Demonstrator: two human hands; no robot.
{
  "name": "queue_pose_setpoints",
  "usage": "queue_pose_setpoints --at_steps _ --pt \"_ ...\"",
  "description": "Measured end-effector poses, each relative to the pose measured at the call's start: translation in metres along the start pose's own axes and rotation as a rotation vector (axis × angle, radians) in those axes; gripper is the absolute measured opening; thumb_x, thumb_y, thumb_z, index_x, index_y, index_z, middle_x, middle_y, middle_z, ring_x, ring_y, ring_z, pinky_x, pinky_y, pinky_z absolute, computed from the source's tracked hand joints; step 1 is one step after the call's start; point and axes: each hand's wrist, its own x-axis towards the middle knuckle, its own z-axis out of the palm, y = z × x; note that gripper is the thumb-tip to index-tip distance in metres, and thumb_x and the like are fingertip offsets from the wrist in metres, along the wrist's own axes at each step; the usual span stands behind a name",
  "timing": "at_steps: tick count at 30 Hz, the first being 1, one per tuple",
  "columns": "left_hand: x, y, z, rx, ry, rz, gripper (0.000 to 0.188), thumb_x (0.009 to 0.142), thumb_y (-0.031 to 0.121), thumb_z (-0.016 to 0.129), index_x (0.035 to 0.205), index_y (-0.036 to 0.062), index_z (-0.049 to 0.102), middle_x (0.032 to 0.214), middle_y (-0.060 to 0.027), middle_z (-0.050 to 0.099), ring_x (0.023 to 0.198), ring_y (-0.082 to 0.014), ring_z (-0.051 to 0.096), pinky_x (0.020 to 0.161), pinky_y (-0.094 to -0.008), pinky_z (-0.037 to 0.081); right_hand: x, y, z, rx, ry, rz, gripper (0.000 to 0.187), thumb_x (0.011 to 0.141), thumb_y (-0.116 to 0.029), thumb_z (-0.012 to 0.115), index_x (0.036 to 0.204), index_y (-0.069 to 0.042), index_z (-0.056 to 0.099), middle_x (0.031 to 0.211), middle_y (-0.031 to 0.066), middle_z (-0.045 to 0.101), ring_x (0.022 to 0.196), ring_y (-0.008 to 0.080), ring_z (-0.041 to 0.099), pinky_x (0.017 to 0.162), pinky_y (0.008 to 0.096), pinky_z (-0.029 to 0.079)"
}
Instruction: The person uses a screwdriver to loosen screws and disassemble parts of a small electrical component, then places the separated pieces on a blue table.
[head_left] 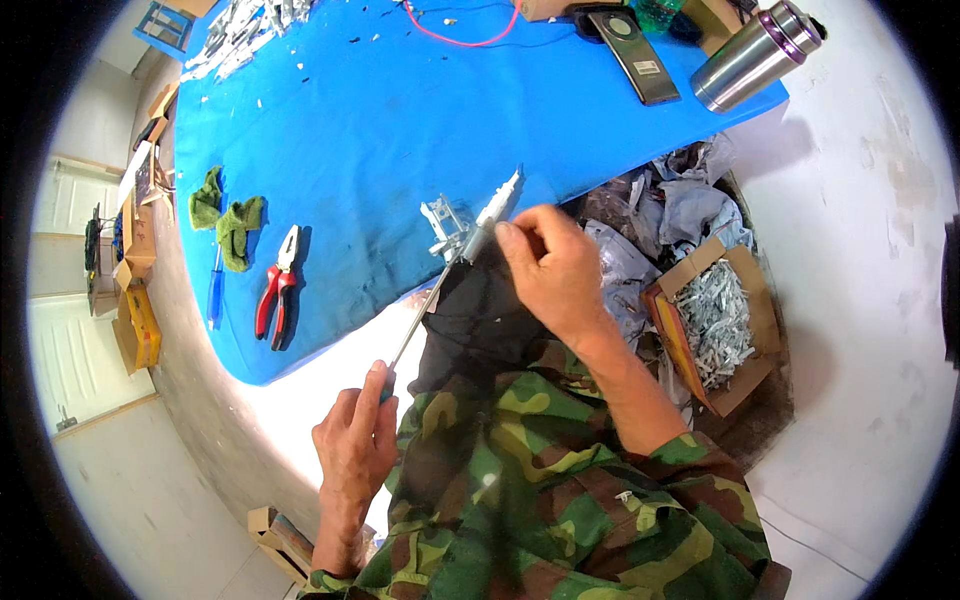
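Note:
My left hand (353, 436) is wrapped round the dark blue handle of a screwdriver (418, 324). Its long shaft runs up and away to a small silver-grey metal assembly (447, 227) at the blue table's near edge. Beside that assembly, and seemingly joined to it, is a slim pale metal piece (493, 208) pointing up to the right. My right hand (556, 275) has its fingers curled, with thumb and forefinger against the lower end of this piece. The exact contact of the screwdriver tip is too small to make out.
Left on the blue cloth (350, 140) lie red-handled pliers (277, 290), a blue-handled screwdriver (216, 295) and green rags (238, 230). A pile of pale parts (255, 30) is far left. Far right are a phone (635, 60) and steel bottle (752, 62); below, a cardboard box (755, 290) holds metal strips.

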Motion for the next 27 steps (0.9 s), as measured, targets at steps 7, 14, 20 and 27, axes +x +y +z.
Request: queue_pose_setpoints --at_steps 7,14,20,27 --pt "0.005 -0.003 -0.002 -0.038 -0.037 -0.003 0.056 0.089 0.005 0.077 0.142 0.0133 0.063 0.081 -0.0099 0.066 0.065 -0.0256 0.066 0.056 -0.0396 0.054 0.043 0.0 -0.025 -0.279 -0.314 -0.626 0.044 0.085 -0.02 0.08 0.126 -0.009 0.069 0.134 0.0114 0.063 0.134 0.0326 0.056 0.11 0.0511 0.042" --pt "0.008 -0.004 -0.005 -0.129 -0.037 -0.053 0.056 0.088 0.005 0.077 0.142 0.0129 0.063 0.082 -0.0115 0.067 0.065 -0.0274 0.068 0.059 -0.0396 0.056 0.059 0.022 -0.016 -0.231 -0.352 -0.633 0.036 0.084 -0.026 0.084 0.115 -0.012 0.074 0.13 0.0098 0.067 0.132 0.0336 0.059 0.108 0.0479 0.047" --pt "0.017 -0.007 -0.007 -0.165 -0.03 -0.045 0.05 0.088 -0.003 0.072 0.137 0.0045 0.066 0.085 -0.0156 0.07 0.067 -0.025 0.068 0.06 -0.0356 0.054 0.057 0.021 -0.009 -0.188 -0.316 -0.623 0.039 0.079 -0.024 0.088 0.113 -0.012 0.075 0.127 0.0086 0.069 0.129 0.0323 0.062 0.109 0.0489 0.047" --pt "0.02 -0.012 -0.014 -0.171 -0.068 -0.077 0.052 0.089 0.004 0.077 0.139 0.0109 0.066 0.085 -0.0129 0.071 0.066 -0.0278 0.07 0.059 -0.0391 0.056 0.057 0.024 -0.005 -0.164 -0.324 -0.573 0.037 0.079 -0.027 0.088 0.111 -0.013 0.075 0.125 0.0059 0.07 0.129 0.0298 0.062 0.11 0.0495 0.045"
